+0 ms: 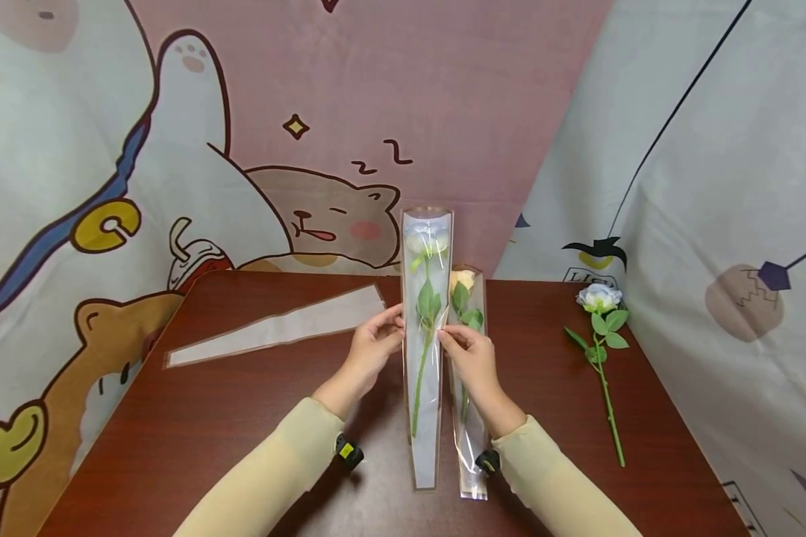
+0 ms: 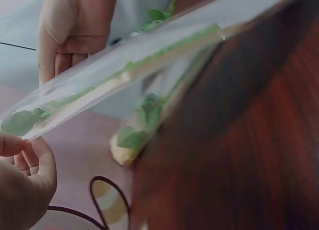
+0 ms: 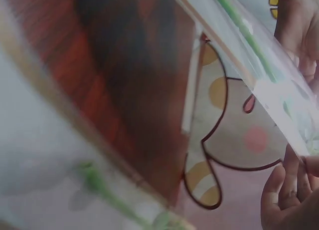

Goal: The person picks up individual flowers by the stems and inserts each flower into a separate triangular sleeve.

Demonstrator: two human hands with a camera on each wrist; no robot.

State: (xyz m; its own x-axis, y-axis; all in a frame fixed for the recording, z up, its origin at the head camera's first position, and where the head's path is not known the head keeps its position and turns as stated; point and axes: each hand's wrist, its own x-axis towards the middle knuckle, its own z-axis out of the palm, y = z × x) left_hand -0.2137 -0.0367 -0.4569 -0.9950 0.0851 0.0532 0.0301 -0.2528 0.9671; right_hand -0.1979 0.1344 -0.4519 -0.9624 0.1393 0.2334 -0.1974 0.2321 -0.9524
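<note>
A white artificial rose (image 1: 427, 242) with green leaves lies inside a long clear flower sleeve (image 1: 426, 466) that has a white backing and brown edges. My left hand (image 1: 369, 347) pinches the sleeve's left edge about midway up. On the opposite edge, my right hand (image 1: 473, 358) pinches it between thumb and fingers. Both hands also show at the sleeve's edges in the left wrist view. Partly behind the right hand lies a second sleeve (image 1: 473, 477) holding a yellow rose (image 1: 463, 279); the hand and forearm cover some of it.
On the left of the brown table (image 1: 242, 440) lies a flat sleeve (image 1: 275, 327) with no flower in it. A loose pale blue-white rose (image 1: 599, 298) with a long green stem lies at the right. Cartoon-printed cloth (image 1: 483, 112) hangs behind the table and along its sides.
</note>
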